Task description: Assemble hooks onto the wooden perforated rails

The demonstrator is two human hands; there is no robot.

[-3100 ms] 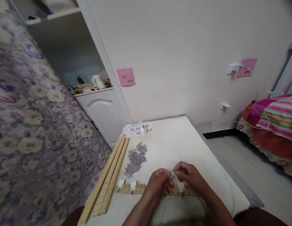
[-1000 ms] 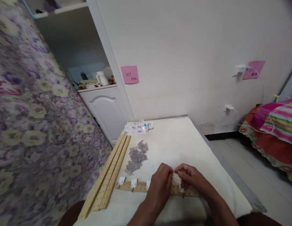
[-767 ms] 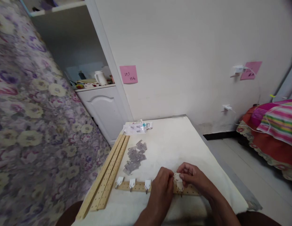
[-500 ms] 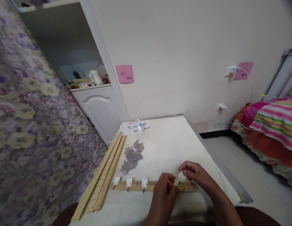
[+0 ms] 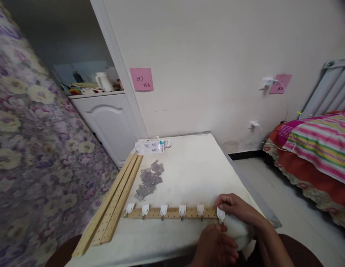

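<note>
A short perforated wooden strip (image 5: 172, 213) lies across the near part of the white table (image 5: 194, 174). Several white hooks are fixed along it. My right hand (image 5: 235, 209) is at the strip's right end, its fingers pinched on the last white hook (image 5: 220, 214). My left hand (image 5: 217, 246) is low at the table's near edge, just below that hook. Its fingers are curled, and whatever may be in them is hidden.
A pile of grey backing pieces (image 5: 148, 178) lies mid-table, with clear packets (image 5: 150, 146) at the far edge. Two long perforated strips (image 5: 114, 207) run along the left side. A flowered curtain hangs left, a white cabinet (image 5: 108, 122) stands behind, and a striped bed (image 5: 319, 148) is on the right.
My hands have moved right along the strip and uncovered more fixed hooks. The right hand now pinches a hook at the right end. The left hand has dropped toward the near edge.
</note>
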